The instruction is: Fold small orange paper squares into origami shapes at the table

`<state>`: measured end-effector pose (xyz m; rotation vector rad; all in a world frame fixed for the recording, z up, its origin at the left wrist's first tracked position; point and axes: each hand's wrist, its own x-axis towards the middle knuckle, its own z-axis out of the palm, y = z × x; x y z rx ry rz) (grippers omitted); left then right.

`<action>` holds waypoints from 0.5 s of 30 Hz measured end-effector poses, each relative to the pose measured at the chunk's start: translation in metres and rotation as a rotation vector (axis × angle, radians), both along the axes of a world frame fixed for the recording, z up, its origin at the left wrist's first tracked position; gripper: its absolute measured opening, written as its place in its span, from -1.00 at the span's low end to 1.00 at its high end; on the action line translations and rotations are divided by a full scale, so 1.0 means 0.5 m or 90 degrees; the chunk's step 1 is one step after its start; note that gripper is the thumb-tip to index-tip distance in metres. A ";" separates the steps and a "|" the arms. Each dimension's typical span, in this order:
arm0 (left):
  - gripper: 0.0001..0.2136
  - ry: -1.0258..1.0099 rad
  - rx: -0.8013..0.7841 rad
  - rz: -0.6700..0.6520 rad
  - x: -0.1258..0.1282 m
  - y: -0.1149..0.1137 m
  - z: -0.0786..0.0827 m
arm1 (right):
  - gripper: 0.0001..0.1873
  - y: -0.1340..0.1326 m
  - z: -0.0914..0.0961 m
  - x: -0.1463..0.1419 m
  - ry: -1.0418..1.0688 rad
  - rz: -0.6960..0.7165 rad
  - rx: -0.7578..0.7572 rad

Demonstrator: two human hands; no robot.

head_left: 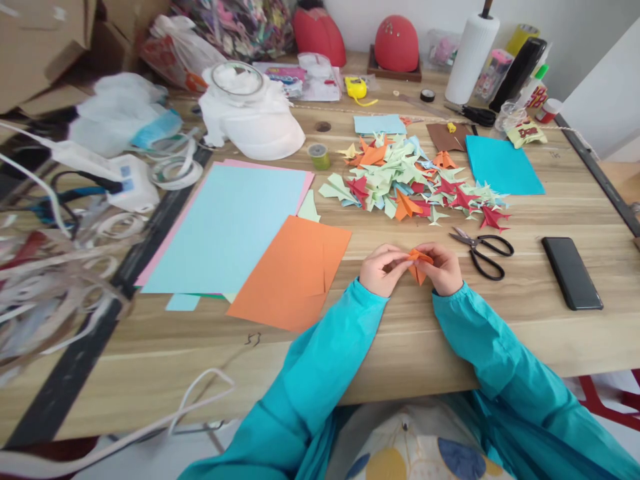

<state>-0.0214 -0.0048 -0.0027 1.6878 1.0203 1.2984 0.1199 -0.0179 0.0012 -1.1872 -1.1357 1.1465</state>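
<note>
Between my two hands is a small piece of folded orange paper (419,270), just above the wooden table. My left hand (383,269) pinches its left side with thumb and fingertips. On the other side, my right hand (445,268) grips the paper's right part the same way. Beyond the hands lies a heap of small folded paper planes (387,170) in green, orange, red and blue. Black-handled scissors (484,252) rest right of my right hand, blades partly apart. Sheets of orange paper (290,277) lie left of my left hand, overlapping a light blue sheet (230,227).
A black phone (572,273) lies at the right. Bright blue paper (504,165) sits behind the scissors. Along the back are a yellow tape measure (355,87), a white roll (472,60) and a red dome (397,43). Tangled cords and straps (55,287) fill the left side.
</note>
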 end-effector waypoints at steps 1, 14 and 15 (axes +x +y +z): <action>-0.90 0.003 0.005 0.006 0.000 0.000 0.000 | -0.76 0.000 0.000 -0.001 -0.001 0.002 0.001; -0.90 -0.017 0.039 0.018 0.001 -0.003 0.002 | -0.81 -0.005 -0.008 -0.001 -0.068 0.067 0.031; -0.91 -0.022 0.037 0.017 0.002 -0.003 0.001 | -0.82 -0.005 -0.007 -0.001 -0.080 0.070 0.034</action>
